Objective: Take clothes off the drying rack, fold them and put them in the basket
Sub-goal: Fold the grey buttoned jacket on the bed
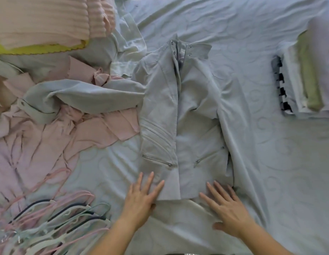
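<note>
Jacket (193, 111), pale grey with zip pockets, lies front-up on the bed (274, 162), its hem under the fingertips of both hands. Left hand (141, 196) and right hand (228, 208) lie flat, fingers straight and spread, gripping nothing. Hangers (58, 219) are heaped left of the left hand; a folded stack (303, 80) sits well beyond the right hand.

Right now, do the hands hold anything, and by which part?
Nothing is held: left hand and right hand lie flat on the hem of the pale grey zipped jacket.
</note>
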`<state>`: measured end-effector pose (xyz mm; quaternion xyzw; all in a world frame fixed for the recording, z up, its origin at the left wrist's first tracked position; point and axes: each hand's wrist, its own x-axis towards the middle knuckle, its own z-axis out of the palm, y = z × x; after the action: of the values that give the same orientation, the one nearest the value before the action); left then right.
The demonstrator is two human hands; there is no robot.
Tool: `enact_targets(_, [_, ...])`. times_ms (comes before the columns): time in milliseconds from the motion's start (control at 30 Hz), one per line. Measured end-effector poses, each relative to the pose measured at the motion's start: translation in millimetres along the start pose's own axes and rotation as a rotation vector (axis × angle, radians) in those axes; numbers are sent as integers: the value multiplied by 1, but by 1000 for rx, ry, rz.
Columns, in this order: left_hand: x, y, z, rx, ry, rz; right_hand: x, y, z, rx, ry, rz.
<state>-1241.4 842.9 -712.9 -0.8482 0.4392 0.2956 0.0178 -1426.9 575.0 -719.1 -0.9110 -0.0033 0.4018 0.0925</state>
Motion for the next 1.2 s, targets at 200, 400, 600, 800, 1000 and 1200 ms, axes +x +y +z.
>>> enact_targets(200, [16,-39,-12,27,150,-1,15,9,11,38,225,-47])
enact_targets(400, [-12,-72,-30,-64,268,-150,23,25,2,-1,516,-67])
enact_targets(600, [-17,-46,-20,32,322,-66,46,49,-17,-147,623,-195])
enact_targets(800, [3,-17,-28,76,419,180,45,67,-29,-170,681,-288])
enact_targets(1000, [-12,-12,-40,-99,636,53,11,104,-39,-37,729,-311])
enact_targets(1200, [-65,9,-11,-86,582,42,-64,166,-27,-91,499,-202])
